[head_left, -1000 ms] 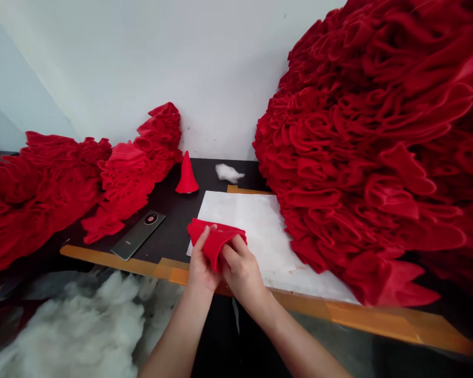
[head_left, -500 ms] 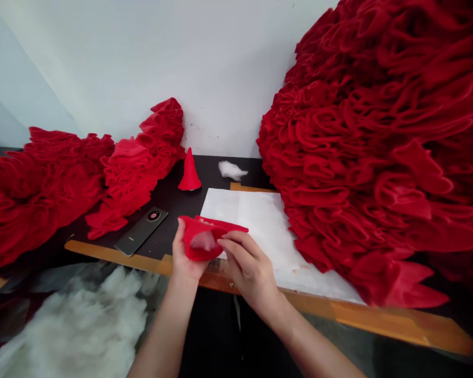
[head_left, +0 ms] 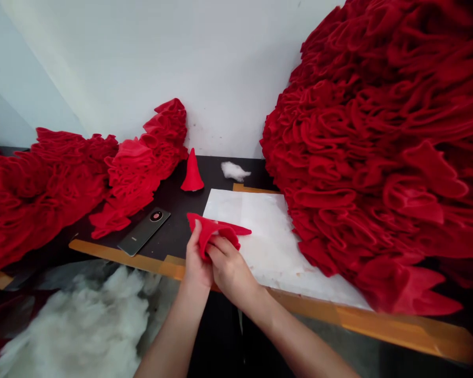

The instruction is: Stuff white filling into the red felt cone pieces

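A worker's two bare hands handle a red felt piece (head_left: 209, 227) above the near edge of a black counter (head_left: 183, 212), in front of the left part of a white sheet (head_left: 268, 252). The left hand (head_left: 199, 261) grips the felt from the side, its thumb pressed against the cloth and its other fingers mostly hidden behind it. The right hand (head_left: 231, 269) reaches into the felt's folded opening, fingers bent together; their tips disappear in the folds, so whether they pinch anything there cannot be told. A narrow red point of felt extends to the right beyond the hands. The step in hand appears to be work on the inside of the piece, and the next move seems to call for a firm left hold, the mouth kept spread, while the right fingers press or shape the cloth from within. Beyond the hands, a red cone (head_left: 192, 176) stands upright on the counter, with a small white tuft (head_left: 235, 171) to its right and a phone (head_left: 144, 233) lying nearer, to its left. A towering red pile (head_left: 370, 157) crowds the right side, while a lower red heap (head_left: 43, 191) spreads across the left. Below the counter's taped edge, at lower left, sits a mass of white stuffing (head_left: 76, 325).
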{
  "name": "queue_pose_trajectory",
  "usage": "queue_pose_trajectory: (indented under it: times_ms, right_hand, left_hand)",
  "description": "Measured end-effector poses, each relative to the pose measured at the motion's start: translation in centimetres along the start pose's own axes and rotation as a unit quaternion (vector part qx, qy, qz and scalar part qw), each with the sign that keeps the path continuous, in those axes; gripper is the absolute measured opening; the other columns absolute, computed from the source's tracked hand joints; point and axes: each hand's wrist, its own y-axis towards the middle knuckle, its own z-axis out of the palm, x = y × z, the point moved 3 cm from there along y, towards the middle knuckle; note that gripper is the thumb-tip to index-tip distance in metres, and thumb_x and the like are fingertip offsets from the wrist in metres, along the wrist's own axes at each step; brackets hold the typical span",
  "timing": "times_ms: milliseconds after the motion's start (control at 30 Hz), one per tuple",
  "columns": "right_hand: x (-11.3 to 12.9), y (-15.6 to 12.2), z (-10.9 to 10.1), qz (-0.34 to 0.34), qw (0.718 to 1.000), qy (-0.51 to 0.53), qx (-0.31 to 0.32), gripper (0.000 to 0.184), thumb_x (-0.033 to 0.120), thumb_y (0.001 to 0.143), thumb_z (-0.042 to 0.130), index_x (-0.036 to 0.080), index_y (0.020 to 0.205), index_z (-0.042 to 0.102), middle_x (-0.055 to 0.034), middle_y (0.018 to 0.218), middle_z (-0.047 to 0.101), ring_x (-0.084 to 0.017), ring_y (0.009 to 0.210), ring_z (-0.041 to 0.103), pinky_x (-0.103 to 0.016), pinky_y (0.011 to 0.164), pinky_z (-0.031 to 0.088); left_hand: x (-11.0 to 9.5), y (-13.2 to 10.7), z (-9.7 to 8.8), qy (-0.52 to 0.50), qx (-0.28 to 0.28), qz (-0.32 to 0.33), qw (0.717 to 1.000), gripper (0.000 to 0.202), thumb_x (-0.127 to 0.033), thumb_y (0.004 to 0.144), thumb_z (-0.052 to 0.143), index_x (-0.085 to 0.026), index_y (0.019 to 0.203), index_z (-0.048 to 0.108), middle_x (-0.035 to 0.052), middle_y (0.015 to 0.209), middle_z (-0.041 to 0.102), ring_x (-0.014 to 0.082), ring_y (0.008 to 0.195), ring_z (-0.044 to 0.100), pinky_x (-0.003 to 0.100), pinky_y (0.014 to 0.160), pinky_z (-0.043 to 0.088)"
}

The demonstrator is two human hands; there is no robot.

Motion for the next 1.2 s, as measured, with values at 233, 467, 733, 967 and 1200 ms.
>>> queue_pose_trajectory:
  times_ms: [233,467,733,967,1200]
  right_hand:
    - [0.1,0.7,-3.6,-0.052,0.987,0.089,0.126,0.033,0.003,0.089,0.039,0.017,0.106,0.063,-0.0083,0.102,0.065,-0.017,0.091,0.063,-0.028,0.078,0.056]
    - [-13.8,7.6,-4.8,0.265,0.915,-0.237,0.190,0.030,0.011,0.086,0.058,0.012,0.116,0.061,-0.0173,0.114,0.058,-0.026,0.099,0.061,-0.037,0.087,0.050]
    - [-23.9,15.1,-0.8,0.331,0.894,-0.286,0.094,0.074,0.016,0.083,0.064,0.023,0.146,0.025,-0.0175,0.153,0.010,-0.042,0.138,0.010,-0.061,0.099,0.032]
    - [-26.0,15.9,0.3,0.309,0.930,-0.171,0.106,0.047,0.000,0.083,0.048,0.020,0.125,0.056,-0.0119,0.124,0.057,-0.027,0.121,0.047,-0.040,0.103,0.033]
    - [-20.7,11.8,-3.0,0.380,0.922,0.039,0.067,0.025,0.012,0.083,0.052,0.015,0.104,0.064,-0.0071,0.094,0.068,-0.021,0.083,0.064,-0.029,0.073,0.052]
  left_hand:
    - [-3.7,1.3,0.7,0.041,-0.113,0.084,0.989,0.032,-0.040,0.088,0.051,-0.013,0.078,0.066,0.0067,0.071,0.070,0.0192,0.065,0.066,0.032,0.066,0.056]
    - [-6.4,4.8,0.7,0.056,-0.082,0.077,0.992,0.033,-0.040,0.091,0.047,-0.016,0.078,0.065,0.0058,0.074,0.071,0.0224,0.068,0.068,0.043,0.072,0.055]
    - [-6.7,7.1,-0.4,0.021,-0.118,0.080,0.990,0.022,-0.027,0.089,0.050,-0.014,0.085,0.067,0.0072,0.079,0.072,0.0226,0.073,0.069,0.043,0.077,0.055]
    - [-6.7,7.5,-0.8,0.012,-0.122,0.066,0.990,0.022,-0.027,0.089,0.050,-0.014,0.085,0.068,0.0075,0.079,0.072,0.0226,0.075,0.069,0.044,0.082,0.054]
    - [-7.2,7.2,-1.2,0.016,-0.068,0.054,0.996,0.034,-0.038,0.091,0.045,-0.014,0.091,0.068,0.0113,0.089,0.071,0.0266,0.082,0.068,0.051,0.082,0.052]
